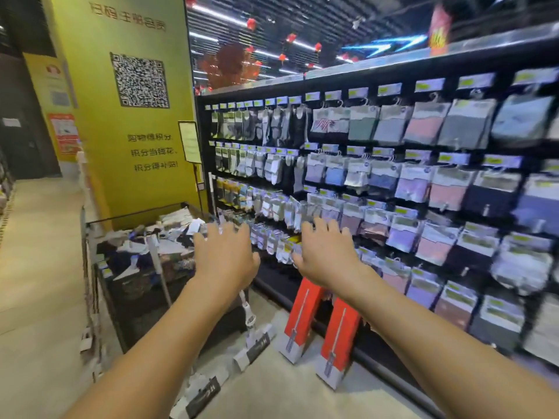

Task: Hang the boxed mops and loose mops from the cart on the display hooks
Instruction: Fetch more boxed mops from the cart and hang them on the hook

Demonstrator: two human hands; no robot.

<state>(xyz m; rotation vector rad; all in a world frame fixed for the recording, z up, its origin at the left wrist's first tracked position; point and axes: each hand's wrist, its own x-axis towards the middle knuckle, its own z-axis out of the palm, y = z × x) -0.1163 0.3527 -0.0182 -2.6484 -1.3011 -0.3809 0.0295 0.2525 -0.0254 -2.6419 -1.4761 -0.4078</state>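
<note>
left hand (225,255), right hand (326,252) spread | red boxed mops (303,320) | QR code (139,80)

boxed mops (305,320): red and white | pillar (127,116): yellow | display rack (378,77): black

We see the left hand (225,255) and the right hand (325,252) both bare. Back from the fingers, the left forearm (169,334) and the right forearm (423,322) are bare too, uncovered as far as we can follow them.
</note>
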